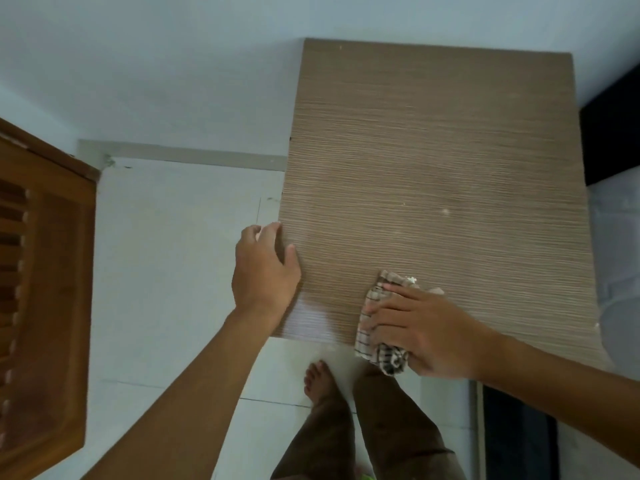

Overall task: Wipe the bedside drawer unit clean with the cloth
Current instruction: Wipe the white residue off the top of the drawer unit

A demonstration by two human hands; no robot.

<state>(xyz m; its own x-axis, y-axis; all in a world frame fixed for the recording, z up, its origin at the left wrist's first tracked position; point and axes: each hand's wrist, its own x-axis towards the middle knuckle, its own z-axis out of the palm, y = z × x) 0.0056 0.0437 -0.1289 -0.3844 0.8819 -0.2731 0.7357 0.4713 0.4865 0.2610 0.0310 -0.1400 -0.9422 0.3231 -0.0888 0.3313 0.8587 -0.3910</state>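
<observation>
A: Where is the cloth lying now, as the head camera is showing it?

B: The cloth (365, 348) is lying on the top of the drawer unit (433, 161), at its near edge. One bunched end is hanging a little over that edge. The right hand (426, 334) is pressing it down with straight, spread fingers. As far as I am seeing, it is not clutching it.

A: And the other hand?

B: The left hand (265, 271) is holding the left edge of the top. The thumb is lying on the surface and the fingers are bending down over the side. The two hands are apart, with a bare strip of the top between them.

A: Which way is the work lying from the hands?

B: Almost the whole top is stretching away in front of the right hand, towards the wall (173, 64). Its long axis seems to be running away from the person. So I am judging that the coming strokes are going forward, away from the body. Some pale specks (445, 212) are sitting ahead of the right hand, and this hand is nearer to them than the left one.

A: Is anything showing beside the hands?

B: Below the right hand, a bare foot (318, 379) is standing on the tiled floor (173, 271). Left of the left hand, well apart, a brown wooden panel (52, 289) is showing.
</observation>
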